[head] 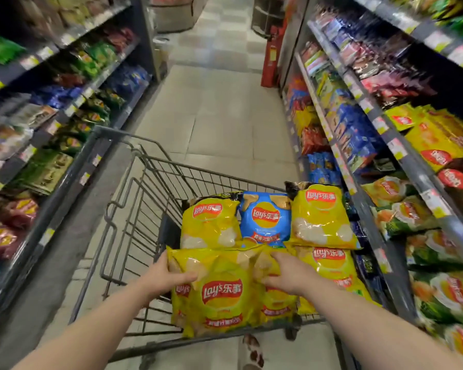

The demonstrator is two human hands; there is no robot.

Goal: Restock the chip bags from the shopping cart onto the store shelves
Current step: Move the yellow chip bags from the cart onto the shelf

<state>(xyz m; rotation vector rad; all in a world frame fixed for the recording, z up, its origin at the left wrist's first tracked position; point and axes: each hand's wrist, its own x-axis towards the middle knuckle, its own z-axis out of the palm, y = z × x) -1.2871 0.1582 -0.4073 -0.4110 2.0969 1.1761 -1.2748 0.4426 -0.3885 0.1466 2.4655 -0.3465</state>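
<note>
Bag (pixel 219 292) seemingly between left hand (pixel 169 276), right hand (pixel 286 273).

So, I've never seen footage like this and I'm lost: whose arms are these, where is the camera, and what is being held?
There is no machine here, only a person. The one picture comes from a wide-angle camera worn on their head, looking forward and down, which is why the edges bend. The left hand and the right hand each grip a side of a bundle of yellow chip bags, held over the near end of a wire shopping cart. In the cart lie a blue bag and more yellow bags. Store shelves full of snack packets line both sides of the aisle.
</note>
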